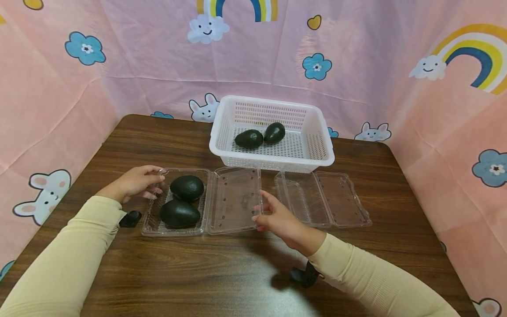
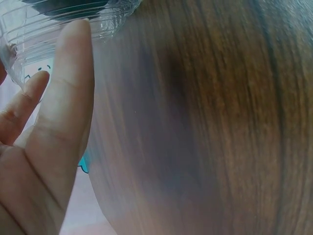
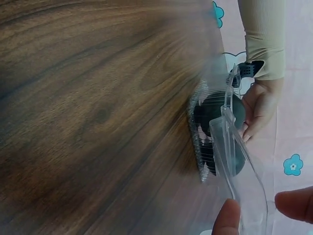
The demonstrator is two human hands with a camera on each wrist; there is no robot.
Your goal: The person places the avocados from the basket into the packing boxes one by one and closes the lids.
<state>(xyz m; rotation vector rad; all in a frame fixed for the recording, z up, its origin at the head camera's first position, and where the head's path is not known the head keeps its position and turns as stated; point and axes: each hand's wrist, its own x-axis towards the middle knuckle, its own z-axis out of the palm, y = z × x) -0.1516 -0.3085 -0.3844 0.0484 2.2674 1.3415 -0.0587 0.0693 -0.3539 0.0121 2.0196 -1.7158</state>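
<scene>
A clear plastic clamshell container (image 1: 148,228) lies unfolded, two dark green avocados (image 1: 187,188) in its left half. My left hand (image 1: 139,181) is at the container's left side, fingers fairly straight; in the left wrist view its thumb (image 2: 71,83) reaches the ribbed wall. With my right hand (image 1: 283,222) I pinch the outer edge of the lid (image 1: 235,200). The right wrist view shows this lid (image 3: 254,196) tilted up, with a fingertip (image 3: 227,218) on one side and another on the opposite side.
A white plastic basket (image 1: 273,163) at the back holds two more avocados (image 1: 249,139). Right of the lid, a second clamshell container (image 1: 342,200) lies unfolded. All stand on a dark wooden table (image 1: 190,273), with patterned pink cloth (image 1: 253,61) around the back and sides.
</scene>
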